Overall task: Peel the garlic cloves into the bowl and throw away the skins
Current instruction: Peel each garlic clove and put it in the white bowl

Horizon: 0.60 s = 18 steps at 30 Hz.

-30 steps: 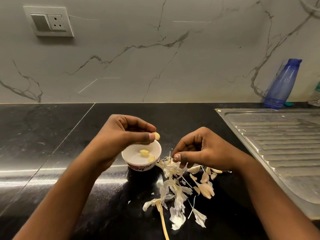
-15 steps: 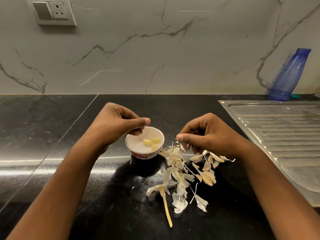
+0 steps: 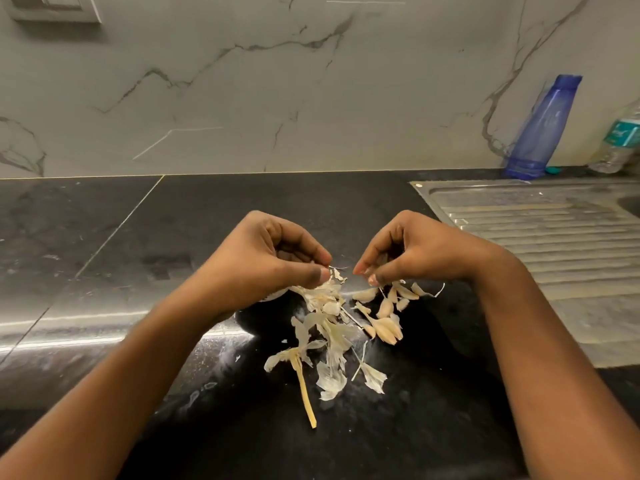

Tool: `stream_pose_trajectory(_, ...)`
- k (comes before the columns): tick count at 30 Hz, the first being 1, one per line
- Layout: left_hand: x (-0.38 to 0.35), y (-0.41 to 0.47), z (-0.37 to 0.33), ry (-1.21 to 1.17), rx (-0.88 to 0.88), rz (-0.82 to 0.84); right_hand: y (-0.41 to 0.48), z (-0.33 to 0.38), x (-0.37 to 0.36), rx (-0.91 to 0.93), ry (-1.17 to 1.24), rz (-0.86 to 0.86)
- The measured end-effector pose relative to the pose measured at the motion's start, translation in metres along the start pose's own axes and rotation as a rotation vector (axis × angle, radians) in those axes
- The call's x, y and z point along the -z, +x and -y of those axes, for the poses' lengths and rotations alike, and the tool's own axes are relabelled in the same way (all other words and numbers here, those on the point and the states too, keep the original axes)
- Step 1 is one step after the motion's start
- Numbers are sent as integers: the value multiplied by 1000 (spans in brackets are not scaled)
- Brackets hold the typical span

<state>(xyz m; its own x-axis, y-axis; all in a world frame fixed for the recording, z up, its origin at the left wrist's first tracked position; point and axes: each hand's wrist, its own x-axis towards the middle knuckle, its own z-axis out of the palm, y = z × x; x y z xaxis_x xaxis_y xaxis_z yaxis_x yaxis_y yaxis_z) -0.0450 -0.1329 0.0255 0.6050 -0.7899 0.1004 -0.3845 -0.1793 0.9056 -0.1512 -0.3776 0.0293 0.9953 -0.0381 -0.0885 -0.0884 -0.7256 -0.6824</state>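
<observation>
Marble with grey veins backs a black desk (image 3: 104, 237), and a wall socket (image 3: 52, 6) sits cut off at the top left corner. The left hand (image 3: 266, 265) hovers low over the desk with its fingers curled and its thumb tip against the forefinger. That tip meets a scrap of skin (image 3: 337, 273), but whether the hand pinches the scrap cannot be told. The bowl (image 3: 275, 295) is almost wholly hidden beneath this hand, with only a white sliver of its rim showing under the palm. Just right of the bowl, a loose pile of papery skins (image 3: 329, 327) spreads toward the viewer, and a dry yellow stem (image 3: 304, 386) lies at its near edge. Beside the pile rest several unpeeled cloves (image 3: 384, 327). Above them the right hand (image 3: 426, 254) has its fingers curled and its fingertips bunched downward, close to the left thumb, and what it grips, if anything, is hidden. Farther right a ribbed steel drainboard (image 3: 554, 237) is set into the desk. Behind the drainboard a blue bottle (image 3: 543, 126) leans on the wall, and a clear bottle (image 3: 620, 140) with a teal label stands at the frame edge.
</observation>
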Motion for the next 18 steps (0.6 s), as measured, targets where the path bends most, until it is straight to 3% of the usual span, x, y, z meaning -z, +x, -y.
stream_pose_trajectory(10,-19,1,9,71,-147,-32,4,1,-10,-35,-81,142)
stream_pose_trajectory(18,-23,5,18,22,-161,-244,8,6,-8,275,187,-279)
